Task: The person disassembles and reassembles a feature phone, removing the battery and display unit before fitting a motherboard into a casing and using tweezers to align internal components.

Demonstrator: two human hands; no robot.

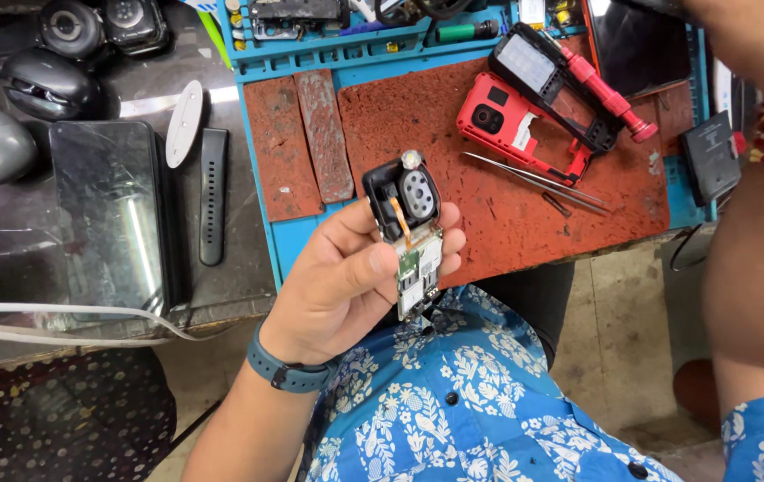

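Nearest me, my left hand [346,277] grips the phone's bare circuit board [413,236], just short of the red mat [507,205]. Already stripped: red shell [511,125], black frame [551,80], tweezers [534,178] lie on that mat. Right hand's state I cannot tell.

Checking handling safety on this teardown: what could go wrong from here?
1. The left hand pinches the bare circuit board by fingertips over the lap, past the mat edge; a slip could drop it to the floor.
2. The thin orange ribbon links board to the black speaker piece; bending could tear it.
3. The tweezers lie loose near the mat's edge and could get knocked off.
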